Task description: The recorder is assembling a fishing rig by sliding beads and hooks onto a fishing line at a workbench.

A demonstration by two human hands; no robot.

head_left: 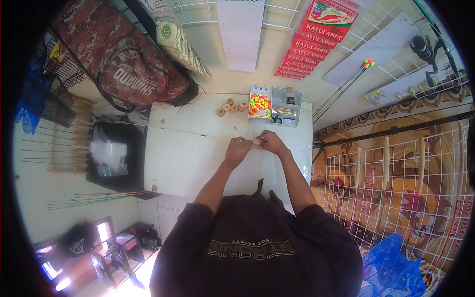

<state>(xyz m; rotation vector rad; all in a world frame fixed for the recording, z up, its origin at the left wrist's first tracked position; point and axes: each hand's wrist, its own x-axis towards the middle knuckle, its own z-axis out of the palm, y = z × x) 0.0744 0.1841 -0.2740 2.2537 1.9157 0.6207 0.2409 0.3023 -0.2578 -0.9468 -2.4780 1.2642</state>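
My left hand (239, 148) is closed at the right end of a thin pale-yellow rod (190, 132). The rod runs off to the left over the white table (190, 168) and has a dark band partway along. Close by on the right, my right hand (270, 142) is closed in a pinch, its fingertips nearly meeting the left ones. Between the two hands a light wooden piece shows in part, mostly covered by fingers. A loop of thin pale cord (250, 132) stands up just beyond the fingertips. What the right fingers grip is too small to tell.
Beyond my hands stands a grey divided box (267, 88) with red-and-yellow beads (260, 105) and small tools. Several round wooden pieces (229, 101) lie left of it. A camouflage bag (126, 64) leans at the back left. A black-lined bin (111, 171) adjoins the table's left edge.
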